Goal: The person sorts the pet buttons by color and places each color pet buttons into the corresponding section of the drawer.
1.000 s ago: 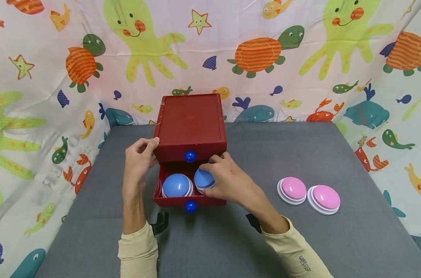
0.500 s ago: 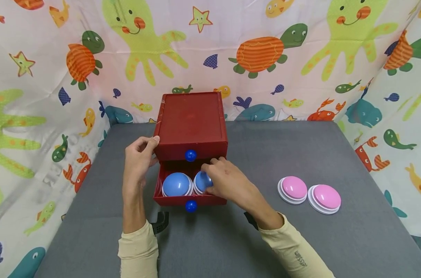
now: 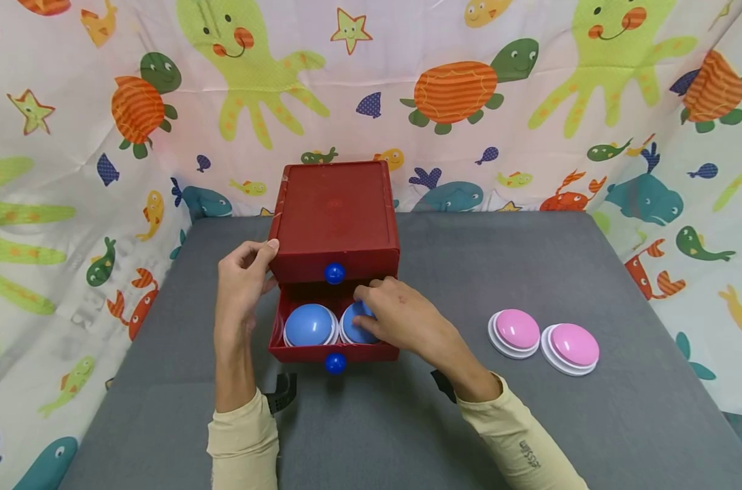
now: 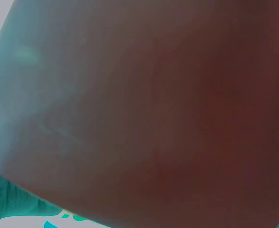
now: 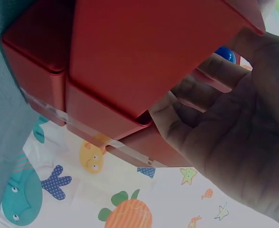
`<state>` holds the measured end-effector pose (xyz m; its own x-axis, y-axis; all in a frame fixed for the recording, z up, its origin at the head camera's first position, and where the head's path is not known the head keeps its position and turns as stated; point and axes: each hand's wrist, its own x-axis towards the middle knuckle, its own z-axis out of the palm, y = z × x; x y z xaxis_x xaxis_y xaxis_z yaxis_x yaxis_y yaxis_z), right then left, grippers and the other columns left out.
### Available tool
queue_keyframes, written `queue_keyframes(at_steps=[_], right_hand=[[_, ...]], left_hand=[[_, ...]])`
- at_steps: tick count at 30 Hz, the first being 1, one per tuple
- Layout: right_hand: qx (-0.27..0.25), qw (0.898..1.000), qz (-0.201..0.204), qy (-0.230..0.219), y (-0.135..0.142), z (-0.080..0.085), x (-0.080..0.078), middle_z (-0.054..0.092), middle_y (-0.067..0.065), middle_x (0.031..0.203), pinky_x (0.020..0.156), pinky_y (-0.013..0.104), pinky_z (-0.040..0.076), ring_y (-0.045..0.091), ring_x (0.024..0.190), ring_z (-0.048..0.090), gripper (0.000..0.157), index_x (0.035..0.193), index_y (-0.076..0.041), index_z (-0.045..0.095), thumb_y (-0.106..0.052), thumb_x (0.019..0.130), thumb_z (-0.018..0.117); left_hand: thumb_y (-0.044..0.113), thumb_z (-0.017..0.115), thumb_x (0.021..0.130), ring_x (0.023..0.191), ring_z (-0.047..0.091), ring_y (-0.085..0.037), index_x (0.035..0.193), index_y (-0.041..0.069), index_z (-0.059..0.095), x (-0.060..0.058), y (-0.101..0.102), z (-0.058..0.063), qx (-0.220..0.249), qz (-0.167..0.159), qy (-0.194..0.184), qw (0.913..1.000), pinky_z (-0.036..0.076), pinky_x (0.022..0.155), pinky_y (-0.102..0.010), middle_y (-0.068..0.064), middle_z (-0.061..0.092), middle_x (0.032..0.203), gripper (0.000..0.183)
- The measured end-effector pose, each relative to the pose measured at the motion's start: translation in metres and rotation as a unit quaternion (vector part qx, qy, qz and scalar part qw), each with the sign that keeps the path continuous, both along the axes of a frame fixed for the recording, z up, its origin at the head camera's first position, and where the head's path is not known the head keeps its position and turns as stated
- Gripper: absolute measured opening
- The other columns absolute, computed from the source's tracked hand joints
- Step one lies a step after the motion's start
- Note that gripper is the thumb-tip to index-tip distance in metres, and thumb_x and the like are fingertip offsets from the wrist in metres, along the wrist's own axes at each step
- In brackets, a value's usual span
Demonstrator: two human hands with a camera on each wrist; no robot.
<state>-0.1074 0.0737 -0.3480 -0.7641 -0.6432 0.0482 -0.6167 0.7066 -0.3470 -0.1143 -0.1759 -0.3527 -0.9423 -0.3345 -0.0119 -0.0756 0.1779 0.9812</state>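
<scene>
Red cabinet point(image 3: 336, 211) stands near the far edge of the desk point(image 3: 401, 435); lower drawer point(image 3: 303, 354) out. Left hand point(image 3: 242, 292) holds the cabinet's front-left corner, thumb on top edge. Right hand point(image 3: 401, 313) half open, fingers and thumb over the right blue dome point(image 3: 358, 334); cannot tell whether it grips. Left blue dome point(image 3: 309, 324) just beside, same drawer. Two pink domes point(image 3: 517, 329) toward the right edge.

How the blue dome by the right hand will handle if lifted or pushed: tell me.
The blue dome may feel slippery, given its smooth surface. Its even curve suggests stiffness. Its white rim hints at a broad base, so it probably won't roll.
</scene>
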Motion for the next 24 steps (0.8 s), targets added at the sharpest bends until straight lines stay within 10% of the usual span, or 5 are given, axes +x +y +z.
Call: queue_keyframes(at_steps=[6,13,24], right_hand=[[-0.075,0.995,-0.059,0.040,-0.002,-0.006,0.015,0.070,0.011,0.115,0.089,0.038,0.063,0.025,0.103,0.063,0.037,0.124,-0.007,0.073,-0.024,0.091,0.081],[-0.198,0.955,-0.103,0.196,-0.017,-0.016,0.062,0.072,0.004,0.100,0.078,0.029,0.065,0.016,0.089,0.066,0.019,0.104,-0.010,0.079,-0.018,0.087,0.085],[-0.023,0.978,-0.059,0.198,-0.041,-0.046,0.096,0.080,0.003,0.102,0.075,0.030,0.066,0.014,0.071,0.073,0.035,0.115,-0.017,0.078,-0.032,0.084,0.087]], left_hand=[[0.051,0.064,0.100,0.129,0.066,-0.031,0.118,0.011,0.069,0.000,0.000,-0.001,-0.002,0.003,0.000,1.0000,0.058,0.100,-0.046,-0.011,0.063,0.138,0.044],[0.052,0.064,0.100,0.128,0.065,-0.030,0.119,0.012,0.070,0.000,-0.001,-0.001,-0.002,0.002,0.004,1.0000,0.058,0.100,-0.046,-0.010,0.063,0.137,0.044],[0.051,0.064,0.100,0.120,0.066,-0.026,0.119,0.012,0.070,0.001,-0.003,0.000,-0.002,-0.001,0.006,1.0000,0.060,0.095,-0.040,-0.008,0.064,0.131,0.044]])
